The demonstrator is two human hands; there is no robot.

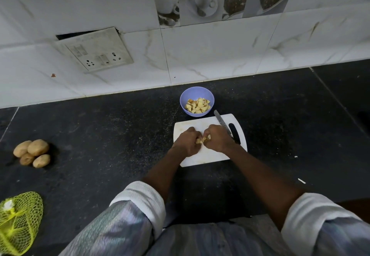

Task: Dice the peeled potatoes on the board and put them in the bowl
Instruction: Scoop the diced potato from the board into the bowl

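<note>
A person's left hand point(187, 140) and right hand point(217, 138) close together over a small heap of diced potato point(203, 139) near the middle of a white cutting board point(200, 159) on a dark stone counter point(112, 127). The fingers of both hands curl inward around the cubes, cupping them from either side, with only a few pale pieces showing in the gap between the knuckles.

The step in hand appears to be the gathering of a cut batch for transfer. A lilac bowl point(184, 97) stands just beyond the board's far edge and already holds a layer of cubes, so part of the work looks done. The next move probably calls for a lift with both hands kept tight together, a short carry forward over the board's edge, and a release above the bowl without spilling pieces onto the counter.

A knife point(222, 120) lies set down along the board's right side, its handle partly covered by the right wrist. How many cubes the hands enclose cannot be told. No peeled whole potato shows on the board. Four unpeeled potatoes point(33, 152) sit well apart at the left, near a yellow net bag point(20, 221) cut off by the frame's edge.
</note>
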